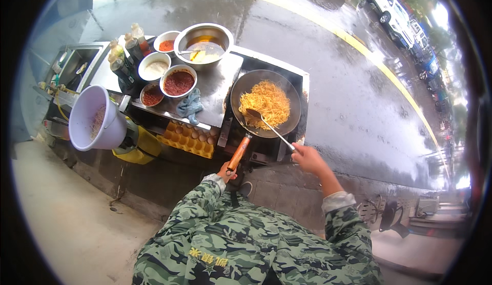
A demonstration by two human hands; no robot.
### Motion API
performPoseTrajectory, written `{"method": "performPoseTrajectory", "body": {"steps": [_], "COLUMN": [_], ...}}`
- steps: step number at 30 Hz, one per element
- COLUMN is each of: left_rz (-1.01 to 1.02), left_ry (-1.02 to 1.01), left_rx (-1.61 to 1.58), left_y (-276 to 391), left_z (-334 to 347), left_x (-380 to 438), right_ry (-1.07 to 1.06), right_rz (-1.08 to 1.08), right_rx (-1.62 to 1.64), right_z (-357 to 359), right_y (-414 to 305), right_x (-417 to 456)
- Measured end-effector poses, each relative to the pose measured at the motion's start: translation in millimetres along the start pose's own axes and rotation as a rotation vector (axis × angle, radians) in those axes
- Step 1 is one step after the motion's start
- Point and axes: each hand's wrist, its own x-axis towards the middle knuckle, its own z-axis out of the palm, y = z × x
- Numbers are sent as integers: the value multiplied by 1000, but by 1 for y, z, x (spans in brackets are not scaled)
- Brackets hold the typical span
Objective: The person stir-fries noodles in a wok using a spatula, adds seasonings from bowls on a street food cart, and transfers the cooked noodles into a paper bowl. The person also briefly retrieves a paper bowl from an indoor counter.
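Note:
My left hand (227, 171) is wrapped round the wooden handle (239, 152) of a dark wok (238, 89). The wok rests over the stove at the right end of the cart. Yellow-brown noodles (269, 100) are heaped in it. In my right hand (309, 160) is the metal shaft of a cooking ladle (278, 134), held from the right. Its bowl lies among the noodles at their near left side, partly covered by them.
Left of the wok, a steel counter (215, 89) bears a blue-grey rag (190, 106), a large steel bowl (203, 41), bowls of red seasoning (178, 83), a white bowl (154, 66) and several bottles (121, 67). Egg trays (186, 139) sit below. A bucket (115, 127) stands at left.

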Motion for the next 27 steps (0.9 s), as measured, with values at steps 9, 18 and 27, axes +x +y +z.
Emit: {"method": "performPoseTrajectory", "body": {"steps": [9, 18, 27], "left_rz": [83, 87, -112], "left_ry": [-22, 60, -315], "left_rx": [-99, -249, -564], "left_y": [-47, -41, 96], "left_z": [-5, 10, -20], "left_x": [54, 50, -56], "right_ry": [74, 154, 9], "right_rz": [-102, -89, 166], "right_rx": [-95, -89, 287], "right_z": [5, -6, -4], "right_y": [-45, 2, 16], "right_x": [3, 5, -85]}}
